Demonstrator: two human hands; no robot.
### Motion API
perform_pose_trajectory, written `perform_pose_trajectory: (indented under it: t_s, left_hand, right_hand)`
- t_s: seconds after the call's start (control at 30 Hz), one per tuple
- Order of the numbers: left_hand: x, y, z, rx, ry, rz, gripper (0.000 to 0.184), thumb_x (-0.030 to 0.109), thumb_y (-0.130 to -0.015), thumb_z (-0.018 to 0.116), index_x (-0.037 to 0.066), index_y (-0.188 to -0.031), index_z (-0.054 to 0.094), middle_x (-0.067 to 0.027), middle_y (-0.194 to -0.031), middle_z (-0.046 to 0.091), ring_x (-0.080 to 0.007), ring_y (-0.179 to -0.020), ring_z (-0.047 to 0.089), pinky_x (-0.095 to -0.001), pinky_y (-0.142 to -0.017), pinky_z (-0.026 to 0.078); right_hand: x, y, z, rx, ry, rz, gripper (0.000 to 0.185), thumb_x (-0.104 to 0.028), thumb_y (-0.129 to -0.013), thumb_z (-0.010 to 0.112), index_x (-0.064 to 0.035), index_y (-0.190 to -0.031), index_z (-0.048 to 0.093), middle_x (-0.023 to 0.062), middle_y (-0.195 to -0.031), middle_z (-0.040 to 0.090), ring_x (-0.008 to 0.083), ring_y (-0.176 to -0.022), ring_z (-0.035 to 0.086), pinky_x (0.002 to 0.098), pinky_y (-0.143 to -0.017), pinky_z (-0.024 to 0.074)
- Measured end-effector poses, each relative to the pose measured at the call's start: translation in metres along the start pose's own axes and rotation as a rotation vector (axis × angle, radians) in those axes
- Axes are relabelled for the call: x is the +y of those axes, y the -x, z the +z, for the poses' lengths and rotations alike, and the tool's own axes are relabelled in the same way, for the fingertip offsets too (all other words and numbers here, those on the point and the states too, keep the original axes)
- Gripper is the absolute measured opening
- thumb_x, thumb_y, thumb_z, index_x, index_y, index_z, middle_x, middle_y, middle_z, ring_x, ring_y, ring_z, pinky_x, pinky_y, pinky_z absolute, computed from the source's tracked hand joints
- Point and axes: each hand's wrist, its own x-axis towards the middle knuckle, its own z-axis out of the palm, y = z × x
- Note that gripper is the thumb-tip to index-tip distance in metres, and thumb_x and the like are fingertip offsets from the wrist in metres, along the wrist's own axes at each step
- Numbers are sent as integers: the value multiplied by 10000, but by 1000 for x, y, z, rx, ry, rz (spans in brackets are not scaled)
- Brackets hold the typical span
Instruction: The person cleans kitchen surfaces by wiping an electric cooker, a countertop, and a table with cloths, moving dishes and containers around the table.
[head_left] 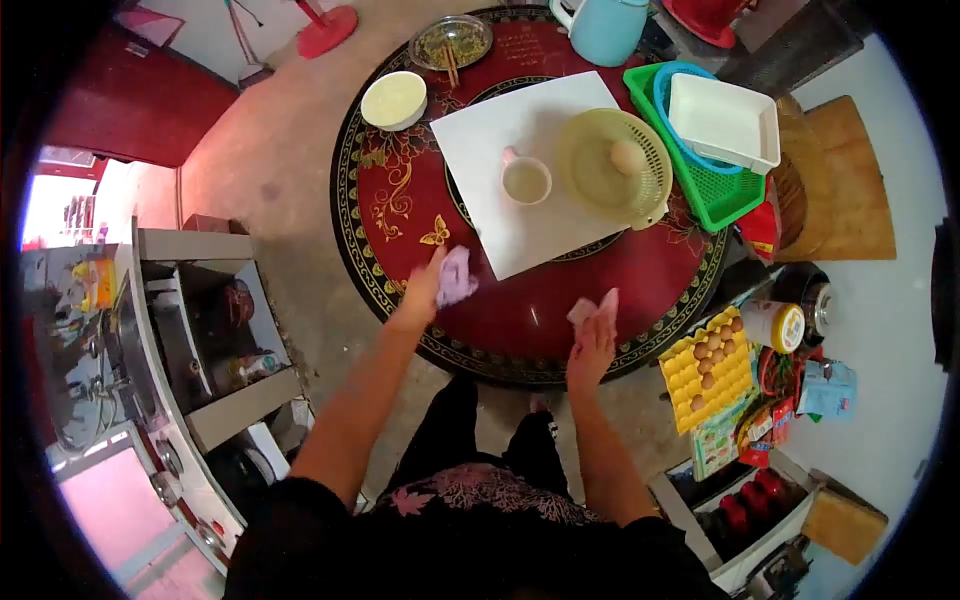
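Over the left part of the red round table, my left hand grips a crumpled lilac cloth. My right hand is closed around a pale pink cloth near the table's front edge. Beyond both hands lies a white sheet. On it stand a pink cup with something pale inside and a yellow-green plastic basket. A single egg rests in the basket.
A white bowl, a food dish with chopsticks and a light blue jug stand at the back. Green basket and white tray are stacked at the right. An egg carton is lower right.
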Motion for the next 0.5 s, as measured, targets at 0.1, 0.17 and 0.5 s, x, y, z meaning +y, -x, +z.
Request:
perform_pose_trajectory:
  t_s: [0.1,0.17,0.5]
  left_hand:
    - [99,-30,27,-38,-404,156,371,290,-819,621,59,-1105,567,-84,-919,630,-215,-801,614,-296,-719,496]
    - [124,-79,41,-97,-602,490,348,185,-802,605,56,-1121,554,-118,-979,619,-242,-874,616,-319,-730,495]
    - [168,-124,87,-339,-1136,666,232,153,-859,484,108,-1074,557,-126,-1029,585,-286,-955,575,-354,-802,462]
  right_hand:
    - [-42,13,-6,-220,-95,97,403,-52,-741,598,-76,-1140,555,130,-1238,488,345,-1050,472,466,-899,367]
    - [-66,10,-8,-285,-256,263,355,-56,-744,617,-60,-1096,567,126,-1147,534,297,-959,518,418,-837,412]
    - [-87,-124,-35,122,-476,271,173,-81,-803,630,-16,-956,580,132,-870,589,263,-788,569,336,-712,460]
